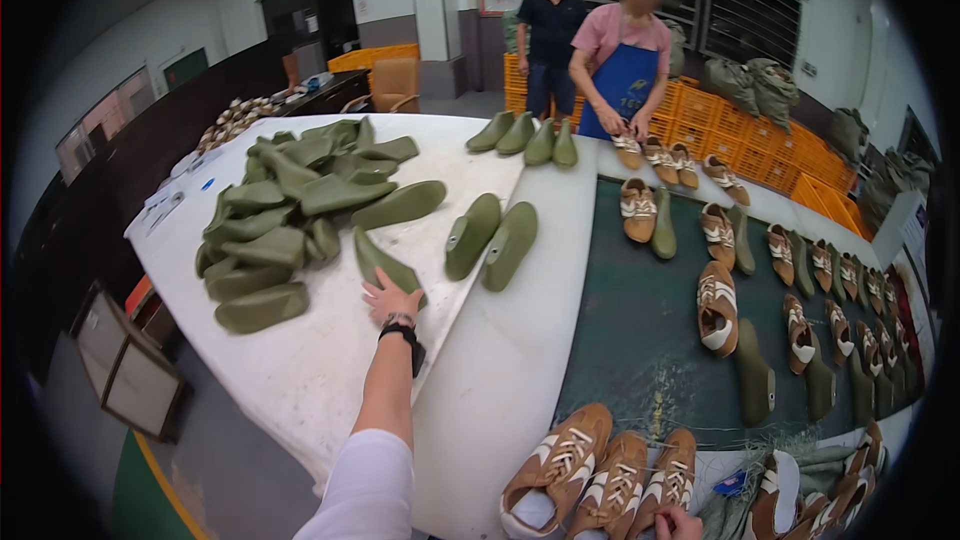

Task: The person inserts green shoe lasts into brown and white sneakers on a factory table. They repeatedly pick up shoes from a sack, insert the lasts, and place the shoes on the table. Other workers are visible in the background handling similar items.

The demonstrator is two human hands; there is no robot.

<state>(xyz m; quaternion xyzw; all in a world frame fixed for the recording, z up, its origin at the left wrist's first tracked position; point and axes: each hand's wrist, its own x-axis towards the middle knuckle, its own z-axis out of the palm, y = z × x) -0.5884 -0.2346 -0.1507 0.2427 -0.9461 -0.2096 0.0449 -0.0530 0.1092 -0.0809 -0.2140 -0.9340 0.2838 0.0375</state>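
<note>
My left hand [391, 298], with bands at its wrist, lies with fingers spread on a green shoe last [378, 258]. That last rests on the white table, apart from the heap of green shoe lasts [290, 195] to its left. To its right stand two more green lasts side by side [472, 237]. At the lower edge my right hand [680, 524] is partly cut off. Its fingers are bent at the collar of a brown sneaker with white stripes [668, 480], seemingly gripping it. Two similar laced sneakers [612, 485] sit just left of it.
Brown sneakers paired with green lasts stand in rows on a dark green mat [630, 360]. More sneakers crowd the lower right. Across the white table [330, 380], a person in a blue apron [632, 90] handles a sneaker; another person stands behind. Orange crates [715, 125] line the wall.
</note>
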